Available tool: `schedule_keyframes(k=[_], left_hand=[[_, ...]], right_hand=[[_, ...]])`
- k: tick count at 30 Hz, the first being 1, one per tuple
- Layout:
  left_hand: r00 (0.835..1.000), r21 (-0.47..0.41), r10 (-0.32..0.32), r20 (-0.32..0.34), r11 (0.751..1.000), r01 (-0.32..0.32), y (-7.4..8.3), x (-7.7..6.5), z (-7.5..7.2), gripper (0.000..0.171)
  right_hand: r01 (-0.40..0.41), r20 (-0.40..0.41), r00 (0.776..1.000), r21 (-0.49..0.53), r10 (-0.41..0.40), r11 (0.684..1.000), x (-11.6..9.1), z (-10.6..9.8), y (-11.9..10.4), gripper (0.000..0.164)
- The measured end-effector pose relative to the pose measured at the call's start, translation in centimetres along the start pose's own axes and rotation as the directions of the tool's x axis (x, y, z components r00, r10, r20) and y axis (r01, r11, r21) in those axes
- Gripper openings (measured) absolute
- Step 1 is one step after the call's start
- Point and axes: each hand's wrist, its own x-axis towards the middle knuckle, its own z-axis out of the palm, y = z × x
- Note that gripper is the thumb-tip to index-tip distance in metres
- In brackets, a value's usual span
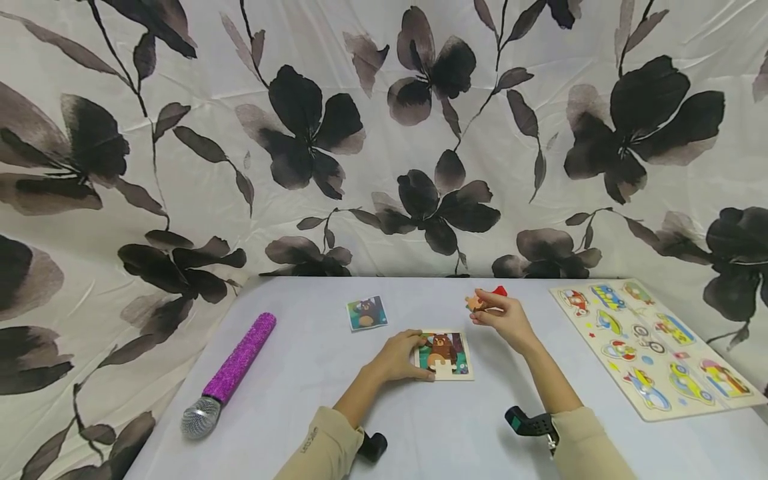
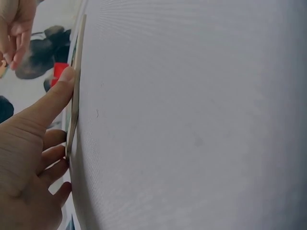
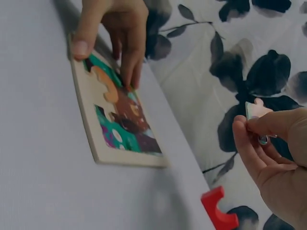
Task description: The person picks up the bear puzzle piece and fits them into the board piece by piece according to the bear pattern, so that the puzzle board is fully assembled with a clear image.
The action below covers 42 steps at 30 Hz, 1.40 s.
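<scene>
A small wooden bear jigsaw puzzle (image 1: 444, 346) lies in its pale frame on the table, with a bare wood gap at its bottom middle. My left hand (image 1: 397, 357) grips the frame from the left, thumb along the near edge and fingers at the far side. To the right and higher up, my right hand (image 1: 507, 325) pinches a small jigsaw piece (image 3: 255, 110) between thumb and fingertips. Behind that hand a red curved block (image 3: 218, 210) shows on the table. In the left wrist view, the thumb lies against the frame's edge (image 2: 76, 98).
A square bear picture card (image 1: 367, 313) lies behind the puzzle. At the left is a microphone (image 1: 240, 357) with a glittery purple handle. A large wooden vehicle puzzle board (image 1: 630, 387) occupies the right side. Floral cloth (image 1: 372, 153) hangs behind the table.
</scene>
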Motion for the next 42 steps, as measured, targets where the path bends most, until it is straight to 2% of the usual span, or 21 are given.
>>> schedule_keyframes(k=[7,17,20,24,27,32,34,36,39,42], left_hand=[[1.0,0.003,0.003,-0.006,1.0,-0.003,-0.1,0.0,0.2,0.071],[1.0,-0.004,0.016,-0.013,1.0,-0.016,0.0,0.0,0.0,0.07],[1.0,-0.012,0.015,-0.014,1.0,-0.015,0.1,0.0,0.0,0.07],[1.0,-0.021,0.014,-0.018,1.0,-0.014,0.0,0.0,0.0,0.071],[1.0,-0.02,0.013,-0.02,1.0,-0.013,-0.1,0.0,0.1,0.072],[1.0,-0.016,0.008,-0.017,1.0,-0.008,-0.3,0.1,0.3,0.073],[1.0,-0.017,0.007,-0.016,1.0,-0.007,-0.3,0.1,0.3,0.073],[1.0,-0.019,0.004,-0.014,1.0,-0.004,-0.3,0.2,0.4,0.072],[1.0,-0.01,0.001,-0.013,1.0,-0.001,-0.3,0.2,0.3,0.073],[1.0,0.008,0.003,-0.007,1.0,-0.003,-0.1,0.1,0.2,0.074]], right_hand=[[0.004,-0.01,1.0,0.028,-0.004,1.0,0.7,1.8,0.1,0.04],[-0.075,-0.122,0.988,0.179,0.098,0.981,0.9,3.0,0.0,0.03],[-0.061,-0.115,0.989,0.225,0.088,0.973,0.8,3.0,-0.2,0.037],[-0.036,-0.076,0.996,0.223,0.054,0.974,0.3,3.2,-0.6,0.048],[-0.034,-0.065,0.997,0.19,0.047,0.981,-0.2,3.3,-0.7,0.045],[-0.06,-0.099,0.992,0.117,0.071,0.991,-0.7,3.5,-0.7,0.042],[-0.04,-0.069,0.997,0.035,0.042,0.999,-1.1,3.5,-0.5,0.04],[0.016,0.008,1.0,-0.078,-0.015,0.997,-1.4,3.5,-0.2,0.035],[0.145,0.168,0.98,-0.256,-0.104,0.956,-2.0,3.8,0.2,0.03],[0.223,0.291,0.951,-0.397,-0.109,0.89,-2.4,4.5,0.6,0.03]])
